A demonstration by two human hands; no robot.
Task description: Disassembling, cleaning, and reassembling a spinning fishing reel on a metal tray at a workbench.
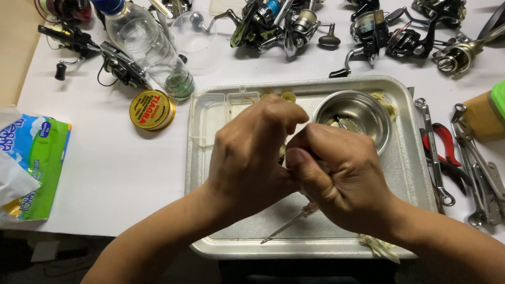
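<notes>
Hands meet over the middle of a metal tray (pixel 410 158) that sits on a white table (pixel 105 168). The left hand (pixel 252 152) is curled with its fingertips pinched together near the top, and the right hand (pixel 336 179) is balled into a tight fist pressed against it, thumb forward; both are closed around something small between them, but what they grip is hidden by the fingers and I cannot tell what it is. A thin screwdriver (pixel 286 226) lies on the tray just below the hands, its tip pointing toward the tray's near-left corner and its handle end tucked under the right fist. A round steel bowl (pixel 363 113) stands in the tray's far-right part, just beyond the right hand, with a small part inside it. A clear plastic compartment box (pixel 215 113) lies in the tray's far-left part, partly behind the left hand. Left of the tray, a round yellow tin (pixel 151 109) rests on the table, touching the base of a clear plastic bottle (pixel 147 44) lying on its side. Fishing reels (pixel 294 23) crowd the far edge of the table. To the right of the tray lie a wrench (pixel 434 152) and red-handled pliers (pixel 447 144). A green tissue pack (pixel 37 168) sits at the table's left edge.
</notes>
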